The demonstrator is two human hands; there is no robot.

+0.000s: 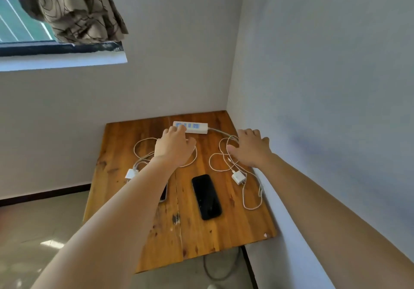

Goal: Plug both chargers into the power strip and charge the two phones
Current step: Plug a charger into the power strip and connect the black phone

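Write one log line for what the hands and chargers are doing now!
left hand: open, fingertips at white power strip | right hand: open over white cable | both white chargers: unplugged on wooden table

A white power strip (190, 127) with blue-tinted sockets lies flat at the table's far edge. Two white chargers lie unplugged with looped white cables: one (131, 173) at the left edge, one (239, 177) to the right. A black phone (206, 196) lies face up between them; a second phone (164, 193), seemingly silver-edged, is mostly hidden.
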